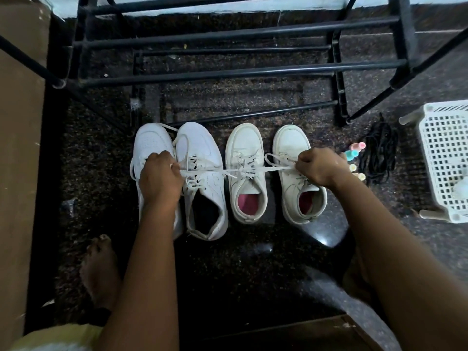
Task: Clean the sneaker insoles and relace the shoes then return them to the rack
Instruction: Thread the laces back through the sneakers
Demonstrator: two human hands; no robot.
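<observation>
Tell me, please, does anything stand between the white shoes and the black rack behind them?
Nothing visible does. The white shoes stand toes toward the rack, with only floor between. The white lace, held by the left hand and the right hand, stretches across above the shoes, not ahead of them.

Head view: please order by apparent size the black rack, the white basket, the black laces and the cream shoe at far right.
1. black rack, clearly the largest.
2. white basket and cream shoe: they look alike, and the frame edge cuts the basket, so no ranking.
3. black laces, the smallest.
</observation>
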